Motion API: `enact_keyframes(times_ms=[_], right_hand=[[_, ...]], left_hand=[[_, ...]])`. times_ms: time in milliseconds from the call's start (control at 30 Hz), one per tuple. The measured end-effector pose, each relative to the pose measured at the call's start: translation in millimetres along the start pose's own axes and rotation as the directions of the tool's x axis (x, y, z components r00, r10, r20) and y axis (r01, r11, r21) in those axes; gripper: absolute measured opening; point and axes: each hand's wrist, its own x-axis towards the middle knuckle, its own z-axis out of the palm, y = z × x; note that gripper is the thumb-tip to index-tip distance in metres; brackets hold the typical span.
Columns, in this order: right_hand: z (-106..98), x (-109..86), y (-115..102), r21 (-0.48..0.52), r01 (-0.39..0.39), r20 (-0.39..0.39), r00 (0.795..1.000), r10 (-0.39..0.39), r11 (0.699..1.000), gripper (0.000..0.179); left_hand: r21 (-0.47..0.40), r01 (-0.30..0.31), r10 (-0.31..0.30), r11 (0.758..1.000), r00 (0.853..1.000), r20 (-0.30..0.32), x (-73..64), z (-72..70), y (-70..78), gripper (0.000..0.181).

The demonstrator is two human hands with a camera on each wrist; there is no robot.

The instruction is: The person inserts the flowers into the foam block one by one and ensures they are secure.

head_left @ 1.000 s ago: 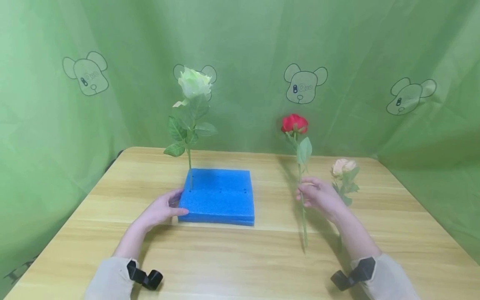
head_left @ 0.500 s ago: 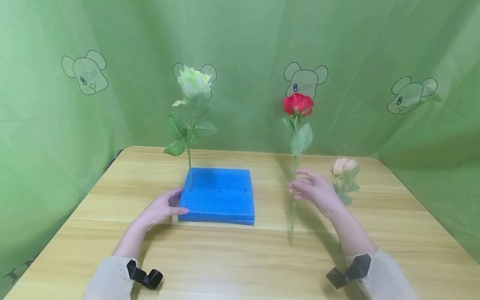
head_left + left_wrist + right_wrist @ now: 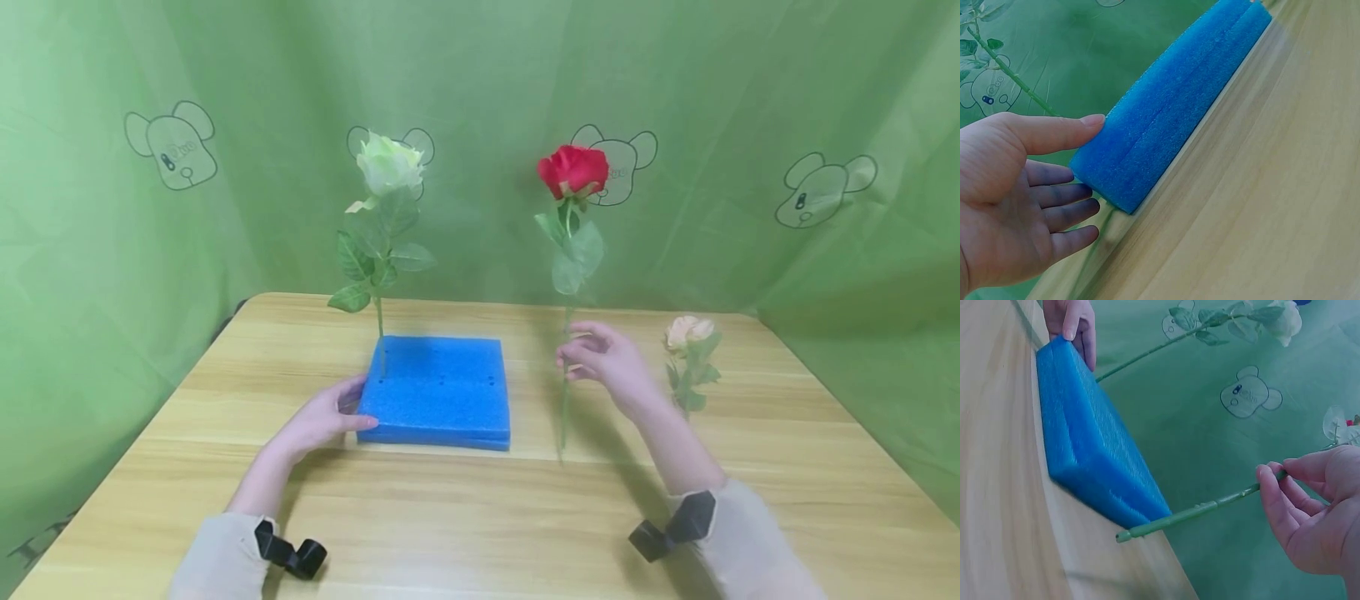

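Note:
My right hand (image 3: 611,367) pinches the green stem of a red rose (image 3: 573,171) between thumb and fingertips, holding it upright above the table, right of the blue foam block (image 3: 450,408). In the right wrist view the cut end of the stem (image 3: 1175,519) hangs free, below the fingers. My left hand (image 3: 318,423) rests on the block's left side. Its thumb (image 3: 1066,132) touches the front corner while the other fingers extend nearly straight beside the foam. A pale green-white rose (image 3: 390,167) stands upright in the block's left part. Several small holes dot the foam's top.
A pale pink rose (image 3: 686,333) is at the right side of the wooden table (image 3: 465,517), beyond my right forearm. Behind the table hangs a green curtain (image 3: 495,75) printed with bear faces.
My right hand has carried the red rose upward and to the left, closer to the foam block. My left hand, the block and the white rose have stayed in place.

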Motion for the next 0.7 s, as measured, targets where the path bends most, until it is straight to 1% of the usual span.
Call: enact_keyframes(times_ms=[167,300,367,567,700], right_hand=[[10.4,6.9,-6.3,0.032,0.036,-0.053,0.998,-0.034,0.999,0.043],[16.7,12.6,-10.9,0.021,0.038,-0.11,0.993,-0.035,0.999,0.041],[19.8,14.9,-13.0,0.007,0.037,-0.125,0.992,-0.036,0.999,0.038],[30.8,22.3,-17.6,0.004,0.04,-0.13,0.991,-0.039,0.999,0.032],[39.8,28.2,-19.9,0.026,0.067,-0.125,0.99,-0.063,0.997,0.031]], left_hand=[[-0.003,0.004,-0.004,1.0,1.0,-0.001,0.4,0.0,0.0,0.083],[-0.004,0.009,-0.009,1.0,1.0,-0.002,1.0,0.1,-0.4,0.083],[-0.001,0.01,-0.01,1.0,1.0,-0.004,1.3,0.1,-0.5,0.083],[0.001,0.008,-0.008,1.0,1.0,-0.004,1.4,0.3,-0.6,0.082],[0.009,0.007,-0.007,1.0,1.0,-0.005,1.4,0.3,-1.0,0.082]])
